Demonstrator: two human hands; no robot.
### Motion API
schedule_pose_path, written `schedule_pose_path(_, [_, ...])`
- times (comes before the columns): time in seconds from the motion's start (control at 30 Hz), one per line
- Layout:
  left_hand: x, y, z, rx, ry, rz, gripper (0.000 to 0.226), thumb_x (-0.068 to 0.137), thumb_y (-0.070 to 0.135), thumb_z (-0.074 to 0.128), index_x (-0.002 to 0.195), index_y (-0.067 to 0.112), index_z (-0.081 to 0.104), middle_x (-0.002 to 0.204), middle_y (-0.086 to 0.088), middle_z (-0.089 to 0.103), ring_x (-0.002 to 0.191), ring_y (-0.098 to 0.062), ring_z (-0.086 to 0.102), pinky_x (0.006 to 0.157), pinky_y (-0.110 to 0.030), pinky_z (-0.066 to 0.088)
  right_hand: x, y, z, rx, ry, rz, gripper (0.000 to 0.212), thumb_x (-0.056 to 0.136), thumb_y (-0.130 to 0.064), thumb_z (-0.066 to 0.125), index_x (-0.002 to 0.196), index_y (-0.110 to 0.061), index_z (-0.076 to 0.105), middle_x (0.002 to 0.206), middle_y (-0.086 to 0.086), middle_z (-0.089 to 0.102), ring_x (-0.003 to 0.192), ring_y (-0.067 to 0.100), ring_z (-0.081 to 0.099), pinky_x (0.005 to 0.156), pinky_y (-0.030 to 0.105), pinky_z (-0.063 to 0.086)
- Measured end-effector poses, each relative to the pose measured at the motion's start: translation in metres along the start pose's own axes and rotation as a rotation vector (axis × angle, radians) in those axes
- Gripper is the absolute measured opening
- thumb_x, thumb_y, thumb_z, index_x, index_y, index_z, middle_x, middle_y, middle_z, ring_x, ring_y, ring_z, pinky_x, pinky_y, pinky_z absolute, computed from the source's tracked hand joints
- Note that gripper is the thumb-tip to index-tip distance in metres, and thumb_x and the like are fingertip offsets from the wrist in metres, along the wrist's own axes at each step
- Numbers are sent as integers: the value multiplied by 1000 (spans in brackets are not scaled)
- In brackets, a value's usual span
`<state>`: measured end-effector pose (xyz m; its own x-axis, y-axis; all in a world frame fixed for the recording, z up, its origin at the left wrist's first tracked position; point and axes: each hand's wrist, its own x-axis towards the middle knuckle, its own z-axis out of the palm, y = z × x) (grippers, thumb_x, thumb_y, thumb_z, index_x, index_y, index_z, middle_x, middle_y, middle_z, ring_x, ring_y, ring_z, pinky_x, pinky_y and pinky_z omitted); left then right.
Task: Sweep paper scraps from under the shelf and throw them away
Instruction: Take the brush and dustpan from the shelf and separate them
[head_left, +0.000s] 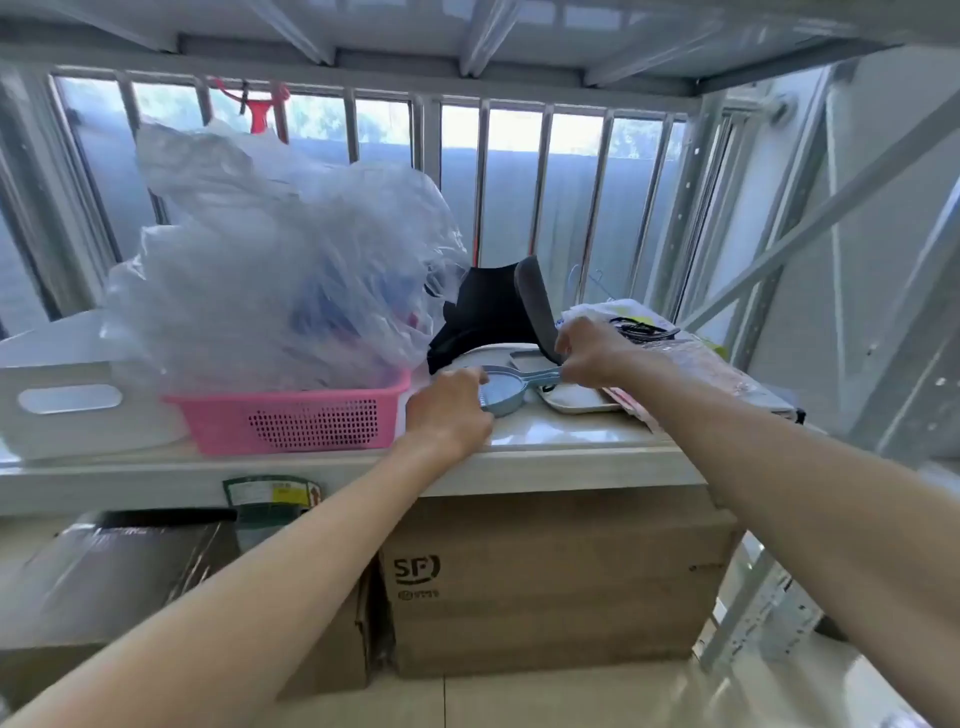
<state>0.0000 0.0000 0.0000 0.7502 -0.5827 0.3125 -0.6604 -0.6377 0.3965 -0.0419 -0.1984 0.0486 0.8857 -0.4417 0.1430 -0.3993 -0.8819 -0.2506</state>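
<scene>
Glossy stone ledge (561, 431), left hand (449, 410), right hand (592, 353) holding round blue dustpan (511, 388)

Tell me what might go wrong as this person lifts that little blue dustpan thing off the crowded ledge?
1. The blue dustpan set, gripped by both hands, sits right next to the white tray near the front of the ledge; pulling it out could drag the tray off.
2. The left hand works close beside the pink basket heaped with loose plastic bags; a bump might snag or spill them.
</scene>
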Motion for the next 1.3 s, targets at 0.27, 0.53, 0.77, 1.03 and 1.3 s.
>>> schedule_pose_path(0.27, [-2,-12,4,-22,116,27,23,90,32,68,112,26,69,119,2,67,106,-19,61,80,-28,44,26,-9,30,-117,-152,21,50,78,-20,59,128,-22,51,122,5,53,114,30,52,98,47,46])
schedule_pose_path(0.53, [-5,-9,11,-22,194,60,28,92,30,66,119,23,67,119,1,68,110,-22,59,93,-33,45,27,-9,34,-113,-56,-43,14,82,-8,56,92,-18,58,99,6,57,92,28,57,86,42,52])
schedule_pose_path(0.77, [-10,6,5,-176,194,-98,39,99,29,47,135,15,52,129,-7,59,114,-26,55,88,-35,45,1,-13,31,-125,69,6,10,82,-10,60,90,-14,56,96,10,60,94,30,59,78,36,50])
schedule_pose_path(1.03, [-19,38,1,-819,158,-472,54,102,31,28,150,8,17,145,-16,42,120,-33,51,101,-48,42,-51,-17,13,72,154,112,9,79,-15,65,86,-9,66,83,10,62,89,31,64,73,35,51])
schedule_pose_path(1.3, [-25,51,-6,-1469,125,-765,34,107,33,26,128,13,45,115,-13,60,99,-28,62,77,-38,58,-121,-15,25,133,291,205,18,80,-25,70,86,-8,69,89,12,67,92,29,61,67,31,40])
